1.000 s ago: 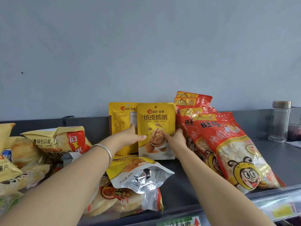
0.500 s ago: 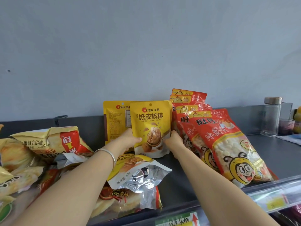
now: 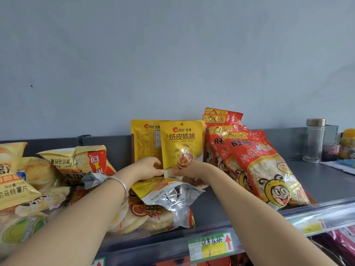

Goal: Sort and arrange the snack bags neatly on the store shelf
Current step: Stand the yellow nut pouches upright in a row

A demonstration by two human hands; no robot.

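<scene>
Pouch: walnut pouch (image 3: 182, 143) stood upright, long axis vertical, its base between both hands.
Left hand (image 3: 148, 167): pinched its lower left edge.
Right hand (image 3: 187, 169): gripped its lower right corner, equally near.

yellow walnut pouch (image 3: 181, 143) upright, mid-shelf | red bee-print bags (image 3: 265, 169) leaning, just right | chip bags (image 3: 76, 160) heaped left

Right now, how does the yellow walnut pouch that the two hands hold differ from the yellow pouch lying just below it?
The held pouch stands upright, showing its printed front; the lying pouch lies flat, its silver bottom toward the camera. The left hand and the right hand grip the held pouch at its lower edge; the lying pouch rests on a clear bag of round crackers. Both pouches are yellow.
</scene>
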